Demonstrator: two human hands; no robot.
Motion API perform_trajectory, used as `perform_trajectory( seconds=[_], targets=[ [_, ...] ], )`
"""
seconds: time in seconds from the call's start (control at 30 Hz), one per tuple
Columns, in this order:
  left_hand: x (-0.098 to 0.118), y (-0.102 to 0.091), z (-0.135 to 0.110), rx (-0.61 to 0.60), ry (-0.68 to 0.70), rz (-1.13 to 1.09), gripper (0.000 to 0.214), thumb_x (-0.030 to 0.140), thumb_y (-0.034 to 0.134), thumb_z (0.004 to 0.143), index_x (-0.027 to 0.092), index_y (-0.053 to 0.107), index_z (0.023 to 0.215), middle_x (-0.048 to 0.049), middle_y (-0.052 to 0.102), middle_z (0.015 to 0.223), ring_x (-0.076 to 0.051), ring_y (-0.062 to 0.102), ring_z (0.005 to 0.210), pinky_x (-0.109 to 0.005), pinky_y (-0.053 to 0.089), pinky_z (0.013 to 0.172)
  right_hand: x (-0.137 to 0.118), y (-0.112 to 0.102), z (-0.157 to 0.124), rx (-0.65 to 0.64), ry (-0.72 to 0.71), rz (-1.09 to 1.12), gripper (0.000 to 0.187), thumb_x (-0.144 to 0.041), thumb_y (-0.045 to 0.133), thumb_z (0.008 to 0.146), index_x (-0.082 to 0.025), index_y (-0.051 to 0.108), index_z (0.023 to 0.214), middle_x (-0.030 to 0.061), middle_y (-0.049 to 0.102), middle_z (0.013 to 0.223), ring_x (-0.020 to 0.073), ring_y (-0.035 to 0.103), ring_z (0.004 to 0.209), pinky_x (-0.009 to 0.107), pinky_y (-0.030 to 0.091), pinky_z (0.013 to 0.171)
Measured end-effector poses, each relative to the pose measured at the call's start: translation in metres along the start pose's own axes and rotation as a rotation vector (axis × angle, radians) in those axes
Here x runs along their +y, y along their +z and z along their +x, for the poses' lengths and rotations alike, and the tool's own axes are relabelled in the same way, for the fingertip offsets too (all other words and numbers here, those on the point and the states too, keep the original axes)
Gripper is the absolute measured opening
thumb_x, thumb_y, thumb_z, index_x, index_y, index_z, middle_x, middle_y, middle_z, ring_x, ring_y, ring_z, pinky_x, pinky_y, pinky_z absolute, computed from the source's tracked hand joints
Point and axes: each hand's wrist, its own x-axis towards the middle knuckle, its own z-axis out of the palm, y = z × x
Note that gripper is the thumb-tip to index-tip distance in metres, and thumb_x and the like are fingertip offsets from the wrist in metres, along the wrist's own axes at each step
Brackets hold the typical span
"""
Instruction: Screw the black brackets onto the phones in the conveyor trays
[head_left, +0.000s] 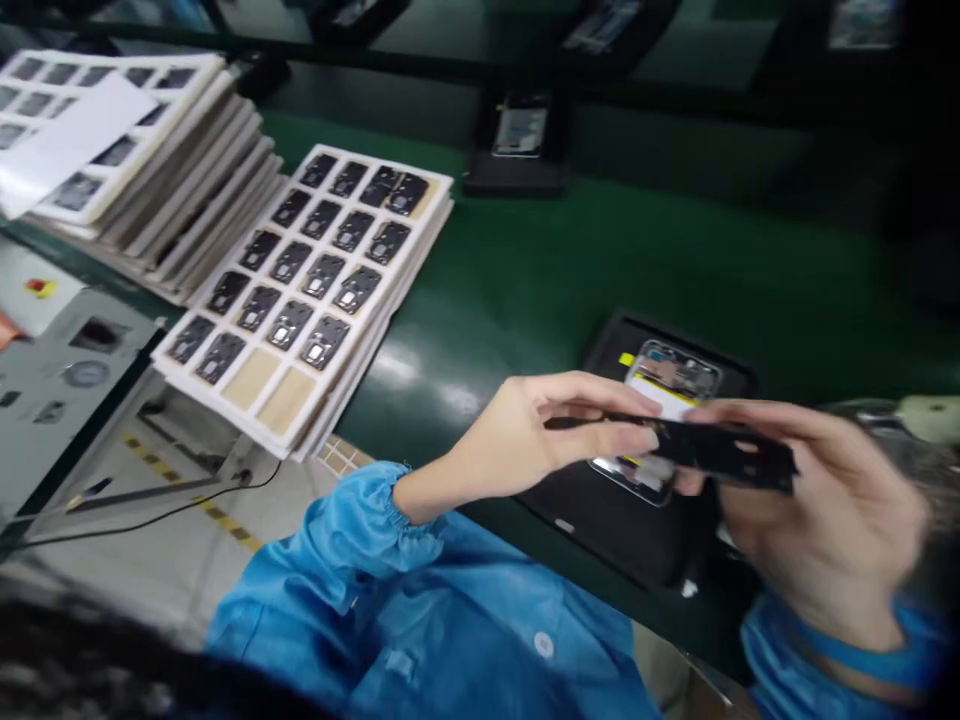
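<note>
Both hands hold a thin black phone part (pixel 720 452), tilted nearly edge-on. My left hand (pixel 532 430) pinches its left end between thumb and fingers. Round its right end my right hand (pixel 832 510) is closed, somewhat blurred. Just below the part lies an opened phone (pixel 679 370) with a white and yellow area and bare inner components, partly hidden by my hands. It rests in a black tray (pixel 600 530) on the green bench. What fine details the held part has, I cannot make out.
To the left, a white compartment tray (pixel 277 270) holds several black phone parts and tops a small stack. Farther left rises a taller stack of trays (pixel 180 180) with a white sheet (pixel 82 135) on top. Another phone on a black holder (pixel 517 130) stands at the back.
</note>
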Motion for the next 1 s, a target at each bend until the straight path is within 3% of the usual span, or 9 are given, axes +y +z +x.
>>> perform_trajectory(
  seconds=[0.1,0.23,0.37,0.47,0.57,0.67,0.73,0.83,1.0],
  targets=[
    [-0.009,0.016,0.006,-0.111,-0.118,-0.026,0.045,0.047,0.115,0.064,0.022,0.089,0.092,-0.0071,0.08,0.116,-0.023,0.074,0.111,-0.036,0.058,0.099,-0.002,-0.007,0.003,-0.109,-0.001,0.102,0.042,-0.058,0.053,0.092,-0.042,0.056,0.131,0.0063,0.057,0.14,0.0224,0.068,0.122,0.04,0.062,0.092],
    [-0.018,0.028,0.01,-0.211,-0.421,-0.129,0.052,0.056,0.113,0.064,0.023,0.081,0.087,0.0004,0.074,0.085,-0.015,0.067,0.079,-0.031,0.056,0.079,0.0,-0.017,0.015,-0.405,-0.108,0.197,0.031,-0.049,0.058,0.091,-0.041,0.065,0.121,0.0044,0.052,0.148,0.025,0.058,0.142,0.044,0.055,0.11],
    [-0.021,0.03,0.01,-0.29,-0.489,-0.064,0.057,0.053,0.116,0.058,0.026,0.077,0.088,0.0003,0.07,0.074,-0.016,0.064,0.065,-0.031,0.054,0.063,0.002,-0.023,0.02,-0.403,-0.097,0.249,0.015,-0.047,0.066,0.084,-0.036,0.072,0.094,0.0021,0.061,0.137,0.0246,0.06,0.14,0.047,0.054,0.11],
    [-0.018,0.027,-0.002,-0.308,-0.363,0.212,0.068,0.058,0.108,0.074,0.032,0.078,0.13,-0.0066,0.08,0.105,-0.02,0.071,0.071,-0.035,0.059,0.061,0.001,-0.026,0.022,-0.356,-0.051,0.268,0.031,-0.058,0.064,0.082,-0.027,0.067,0.077,0.0027,0.067,0.126,0.0252,0.065,0.133,0.049,0.055,0.108],
    [-0.017,0.022,-0.024,-0.367,-0.092,0.696,0.08,0.063,0.094,0.091,0.035,0.064,0.159,-0.011,0.081,0.131,-0.027,0.08,0.088,-0.043,0.07,0.073,0.002,-0.029,0.024,-0.175,0.026,0.237,0.043,-0.066,0.059,0.083,-0.023,0.06,0.08,0.0035,0.069,0.107,0.0215,0.073,0.111,0.045,0.06,0.094],
    [-0.026,0.015,-0.041,-0.371,0.345,1.222,0.051,0.054,0.081,0.106,0.028,0.073,0.148,-0.0107,0.084,0.126,-0.03,0.082,0.101,-0.046,0.071,0.084,0.009,-0.029,0.027,0.123,0.107,0.09,0.035,-0.057,0.061,0.087,-0.024,0.059,0.098,0.0022,0.065,0.095,0.0122,0.068,0.085,0.034,0.059,0.083],
    [-0.035,0.009,-0.048,-0.365,0.519,1.401,0.027,0.042,0.077,0.11,0.025,0.08,0.131,-0.0094,0.086,0.121,-0.027,0.081,0.096,-0.044,0.07,0.079,0.016,-0.029,0.029,0.273,0.145,-0.06,0.032,-0.049,0.063,0.089,-0.022,0.062,0.107,0.0034,0.065,0.098,0.0097,0.065,0.084,0.031,0.055,0.084],
    [-0.044,0.003,-0.056,-0.348,0.563,1.437,0.014,0.025,0.072,0.111,0.024,0.084,0.119,-0.0063,0.087,0.112,-0.022,0.077,0.083,-0.04,0.067,0.068,0.023,-0.029,0.031,0.306,0.184,-0.26,0.035,-0.045,0.063,0.089,-0.019,0.066,0.111,0.0059,0.069,0.105,0.0106,0.064,0.089,0.03,0.052,0.085],
    [-0.027,-0.001,-0.077,-0.374,0.536,1.475,0.024,0.015,0.071,0.108,0.03,0.088,0.117,-0.0008,0.086,0.103,-0.017,0.076,0.075,-0.034,0.067,0.061,0.024,-0.03,0.034,0.134,0.144,-0.461,0.032,-0.046,0.06,0.09,-0.021,0.07,0.108,0.0017,0.07,0.092,0.0075,0.058,0.075,0.026,0.046,0.073]
  ],
)
